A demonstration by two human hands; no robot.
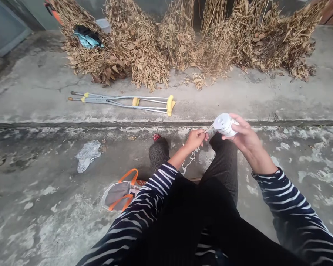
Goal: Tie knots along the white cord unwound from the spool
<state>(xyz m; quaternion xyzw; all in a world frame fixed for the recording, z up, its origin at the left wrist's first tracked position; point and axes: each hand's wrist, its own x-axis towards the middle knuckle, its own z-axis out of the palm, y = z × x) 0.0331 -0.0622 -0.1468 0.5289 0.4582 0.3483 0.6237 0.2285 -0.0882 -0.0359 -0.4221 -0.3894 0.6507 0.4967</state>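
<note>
A white spool (223, 124) with a round flat face and a hole in its centre is in my right hand (245, 138), whose fingers wrap round its right side and underside. Just left of it, my left hand (196, 139) has its fingers pinched on the end of a thin strand (209, 128) that runs toward the spool's left edge. The two hands are apart, above my knees. A white, string-like tangle (189, 162) shows below my left hand, between my legs; whether it joins the strand I cannot tell.
Crutches with yellow pads (122, 102) lie on the raised concrete ledge (238, 99). Dried plant bundles (144, 51) lean along the back. A crumpled clear plastic bag (88, 155) and a bag with orange handles (119, 195) are on the lower ground at the left.
</note>
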